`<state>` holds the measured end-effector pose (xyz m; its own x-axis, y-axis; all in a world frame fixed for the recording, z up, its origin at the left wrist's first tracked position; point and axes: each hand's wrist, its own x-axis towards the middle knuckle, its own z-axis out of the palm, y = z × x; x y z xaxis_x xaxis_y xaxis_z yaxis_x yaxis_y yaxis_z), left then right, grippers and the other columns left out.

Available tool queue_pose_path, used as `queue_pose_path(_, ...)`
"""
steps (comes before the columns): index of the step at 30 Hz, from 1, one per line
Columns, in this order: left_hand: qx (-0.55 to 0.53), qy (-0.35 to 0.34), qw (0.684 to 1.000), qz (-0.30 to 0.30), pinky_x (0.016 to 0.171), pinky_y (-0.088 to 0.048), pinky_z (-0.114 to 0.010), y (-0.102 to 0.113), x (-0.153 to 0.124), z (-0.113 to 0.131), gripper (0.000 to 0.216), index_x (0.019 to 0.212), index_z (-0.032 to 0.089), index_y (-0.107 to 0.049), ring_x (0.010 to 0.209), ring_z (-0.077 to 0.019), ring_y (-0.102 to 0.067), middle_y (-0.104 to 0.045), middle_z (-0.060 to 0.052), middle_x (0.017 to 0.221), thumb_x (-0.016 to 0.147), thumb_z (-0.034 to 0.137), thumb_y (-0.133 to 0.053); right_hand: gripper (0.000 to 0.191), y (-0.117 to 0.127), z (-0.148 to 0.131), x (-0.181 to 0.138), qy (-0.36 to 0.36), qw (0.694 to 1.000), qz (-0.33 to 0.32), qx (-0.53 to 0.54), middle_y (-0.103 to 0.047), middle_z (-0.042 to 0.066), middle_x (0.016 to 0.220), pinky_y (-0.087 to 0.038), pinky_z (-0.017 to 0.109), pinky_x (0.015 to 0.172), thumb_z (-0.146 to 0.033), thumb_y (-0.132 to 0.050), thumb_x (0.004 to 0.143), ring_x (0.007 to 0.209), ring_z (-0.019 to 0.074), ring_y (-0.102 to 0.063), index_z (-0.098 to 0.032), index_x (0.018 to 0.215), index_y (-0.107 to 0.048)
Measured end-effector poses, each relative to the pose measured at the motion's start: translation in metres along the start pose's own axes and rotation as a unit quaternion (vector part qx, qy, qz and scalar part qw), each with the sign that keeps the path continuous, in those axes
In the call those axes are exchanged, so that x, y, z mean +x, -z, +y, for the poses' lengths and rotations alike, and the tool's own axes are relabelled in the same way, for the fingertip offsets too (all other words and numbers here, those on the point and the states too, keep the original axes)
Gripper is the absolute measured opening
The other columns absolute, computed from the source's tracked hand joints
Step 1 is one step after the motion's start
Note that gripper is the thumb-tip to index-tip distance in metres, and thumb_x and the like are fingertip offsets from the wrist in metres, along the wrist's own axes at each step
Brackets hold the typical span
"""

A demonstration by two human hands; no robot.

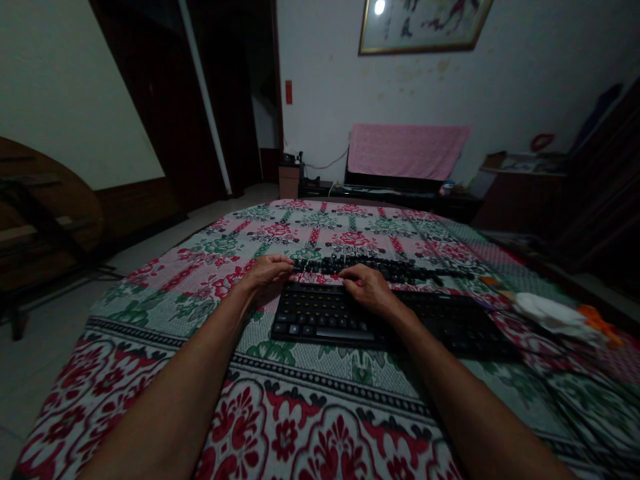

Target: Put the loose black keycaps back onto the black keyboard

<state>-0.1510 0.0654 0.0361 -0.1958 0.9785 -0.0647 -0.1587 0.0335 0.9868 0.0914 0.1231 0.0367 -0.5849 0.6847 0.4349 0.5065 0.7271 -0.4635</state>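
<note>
Left hand (270, 269), right hand (369, 288) — partly curled, contents indiscernible. Black pieces (395, 270) between and beyond; careless contact could scatter them.

A gold-framed painting (425, 45) hangs on the white wall (320, 87), above a pink towel (407, 150) draped over a black television (383, 183). A red strip (289, 92) marks the wall beside the doorway (255, 87); a round wooden folding table (73, 190) stands on edge at left.
</note>
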Motion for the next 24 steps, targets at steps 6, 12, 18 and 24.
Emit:
queue_pose_path(6, 0.131, 0.022, 0.99, -0.049, 0.039, -0.032, -0.015, -0.018, -0.007, 0.017, 0.019, 0.076, 0.013, -0.055, 0.05, -0.0111, -0.057, -0.058, 0.0, 0.053, 0.058, 0.017, -0.06, 0.024, -0.016, -0.022, -0.005, 0.067, 0.996, 0.056, 0.035, -0.058, 0.004, 0.083, -0.042, 0.025, 0.07, -0.023, -0.051, 0.074, 0.074, 0.013, -0.053, -0.018, 0.097, -0.057)
queue_pose_path(12, 0.154, 0.045, 0.982, -0.099, 0.045, -0.037, -0.017, -0.026, -0.011, 0.017, 0.022, 0.079, 0.014, -0.055, 0.059, -0.0132, -0.06, -0.064, -0.003, 0.064, 0.059, 0.022, -0.061, 0.026, -0.019, -0.031, -0.006, 0.09, 0.992, 0.072, 0.046, -0.057, 0.004, 0.082, -0.041, 0.025, 0.071, -0.018, -0.053, 0.072, 0.076, 0.0133, -0.052, -0.019, 0.099, -0.054)
queue_pose_path(18, 0.172, 0.046, 0.976, -0.128, 0.047, -0.039, -0.018, -0.027, -0.013, 0.018, 0.023, 0.08, 0.014, -0.055, 0.059, -0.013, -0.06, -0.065, -0.004, 0.065, 0.06, 0.024, -0.061, 0.02, -0.018, -0.037, -0.005, 0.094, 0.992, 0.072, 0.042, -0.057, 0.003, 0.08, -0.041, 0.024, 0.069, -0.016, -0.053, 0.072, 0.075, 0.013, -0.052, -0.018, 0.092, -0.056)
queue_pose_path(24, 0.174, 0.053, 0.973, -0.142, 0.047, -0.039, -0.02, -0.027, -0.013, 0.018, 0.024, 0.08, 0.014, -0.057, 0.059, -0.0139, -0.06, -0.065, -0.006, 0.064, 0.059, 0.024, -0.062, 0.02, -0.019, -0.041, -0.006, 0.081, 0.994, 0.062, 0.037, -0.058, 0.004, 0.081, -0.04, 0.024, 0.069, -0.018, -0.051, 0.073, 0.075, 0.0132, -0.052, -0.019, 0.093, -0.057)
